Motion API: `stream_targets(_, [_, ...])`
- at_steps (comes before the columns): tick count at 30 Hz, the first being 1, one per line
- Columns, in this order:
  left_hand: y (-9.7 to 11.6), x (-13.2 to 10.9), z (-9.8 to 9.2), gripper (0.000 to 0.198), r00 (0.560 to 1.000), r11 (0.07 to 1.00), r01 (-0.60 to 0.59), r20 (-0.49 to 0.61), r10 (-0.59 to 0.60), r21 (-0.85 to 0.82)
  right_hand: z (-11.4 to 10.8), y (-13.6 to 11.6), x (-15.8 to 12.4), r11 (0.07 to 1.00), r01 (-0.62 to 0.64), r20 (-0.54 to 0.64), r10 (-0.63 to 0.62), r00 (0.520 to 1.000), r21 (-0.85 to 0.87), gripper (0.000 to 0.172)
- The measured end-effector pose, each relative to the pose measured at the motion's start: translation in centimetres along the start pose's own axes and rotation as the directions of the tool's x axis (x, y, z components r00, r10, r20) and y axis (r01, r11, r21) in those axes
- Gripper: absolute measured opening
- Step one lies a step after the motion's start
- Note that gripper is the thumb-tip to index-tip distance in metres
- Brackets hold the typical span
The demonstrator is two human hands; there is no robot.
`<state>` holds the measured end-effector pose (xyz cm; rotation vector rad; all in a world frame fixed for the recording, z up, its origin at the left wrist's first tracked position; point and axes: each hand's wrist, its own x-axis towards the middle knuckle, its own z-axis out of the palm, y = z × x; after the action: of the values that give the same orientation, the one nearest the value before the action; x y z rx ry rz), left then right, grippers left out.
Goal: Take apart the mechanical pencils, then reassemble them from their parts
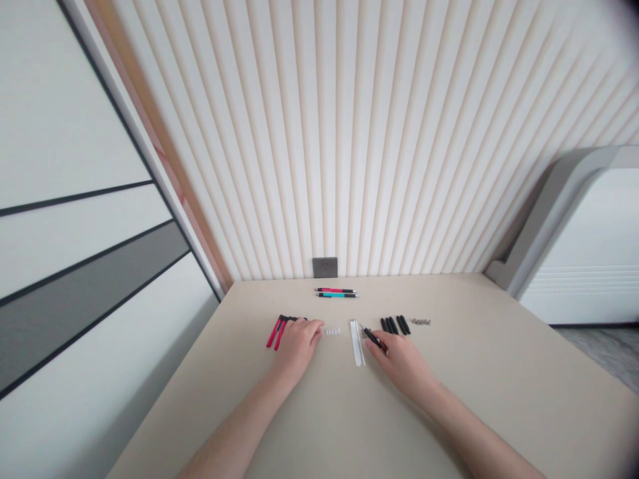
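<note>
My right hand (397, 352) grips a black pen barrel part (372, 337), with a thin tip pointing up and left toward white pen refills (355, 342) lying lengthwise on the table. My left hand (299, 339) is closed, its thumb and fingers together beside a row of small white pieces (333, 330); what it pinches, if anything, is too small to make out. Red pen barrels with black ends (273, 332) lie left of that hand, partly covered by it. Several black pen grips (396, 325) rest just beyond my right hand, and small metal tips (421, 322) sit to their right.
Two pens lie side by side near the back of the table, one red and black (335, 290), one blue and black (337, 295). A dark socket (325, 267) is on the ribbed wall behind. The beige table (319, 426) meets a white cabinet (100, 332) at the left.
</note>
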<state>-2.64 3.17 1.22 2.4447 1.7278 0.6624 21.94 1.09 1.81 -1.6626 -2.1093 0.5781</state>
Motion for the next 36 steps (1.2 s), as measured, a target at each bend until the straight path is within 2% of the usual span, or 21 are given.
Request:
stream_targets(15, [0.0, 0.1, 0.5, 0.019, 0.999, 0.999, -0.041, -0.010, 0.041, 0.022, 0.6, -0.3, -0.1, 1.000, 0.024, 0.033, -0.025, 0.999, 0.006, 0.030])
stream_targets(19, [0.8, -0.3, -0.4, 0.019, 0.993, 0.999, -0.048, -0.111, 0.049, 0.011, 0.8, -0.5, -0.1, 0.999, 0.033, 0.031, -0.034, 0.999, 0.042, 0.031])
stream_targets(22, [2.2, -1.1, -0.8, 0.018, 0.983, 0.983, -0.098, -0.171, 0.072, -0.152, 0.8, -1.0, -0.4, 0.986, 0.082, 0.030, -0.087, 0.996, 0.143, 0.030])
stream_targets(24, [3.3, -1.8, -0.7, 0.021, 0.989, 0.940, -0.098, -0.135, 0.056, -0.327, 0.9, -1.7, -0.7, 0.964, 0.135, 0.042, -0.148, 0.988, 0.227, 0.029])
stream_targets(27, [4.6, -2.6, -0.2, 0.024, 1.000, 0.844, -0.017, -0.027, 0.003, -0.536, 1.0, -3.0, -1.3, 0.919, 0.204, 0.071, -0.241, 0.968, 0.338, 0.030])
stream_targets(31, [4.7, -2.8, 0.3, 0.027, 0.993, 0.735, 0.108, 0.037, -0.112, -0.669, 1.3, -4.1, -1.8, 0.891, 0.227, 0.071, -0.275, 0.959, 0.392, 0.036])
stream_targets(36, [4.0, -2.6, 0.5, 0.029, 0.980, 0.580, 0.171, 0.076, -0.184, -0.796, 1.9, -3.9, -1.9, 0.895, 0.242, 0.018, -0.268, 0.963, 0.373, 0.047])
